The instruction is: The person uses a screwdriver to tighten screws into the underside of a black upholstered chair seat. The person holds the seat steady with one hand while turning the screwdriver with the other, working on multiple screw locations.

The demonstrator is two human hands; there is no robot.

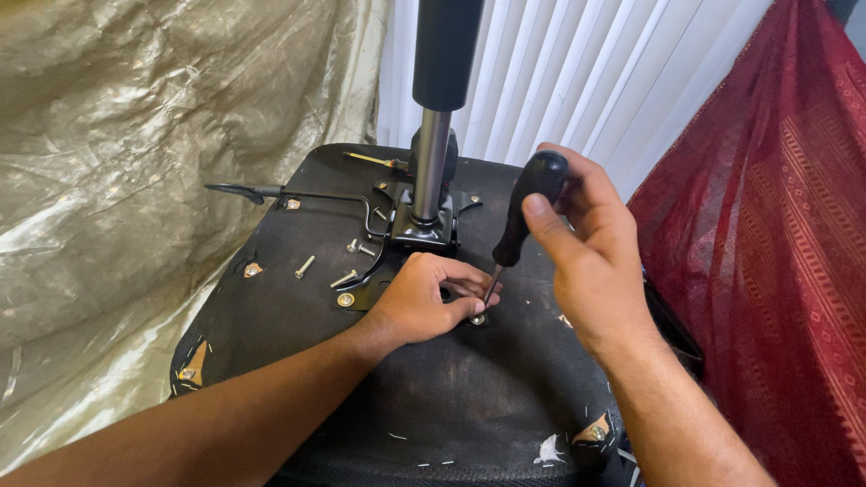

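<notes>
Left of the gas-lift column [431,162], loose screws [305,266] on the upturned seat base [451,397]. Below the column, left hand [424,302] pinching a screw [477,318]. Right of it, right hand [577,243] clenched round a black screwdriver [523,221], shaft slanting down-left onto that screw.
</notes>
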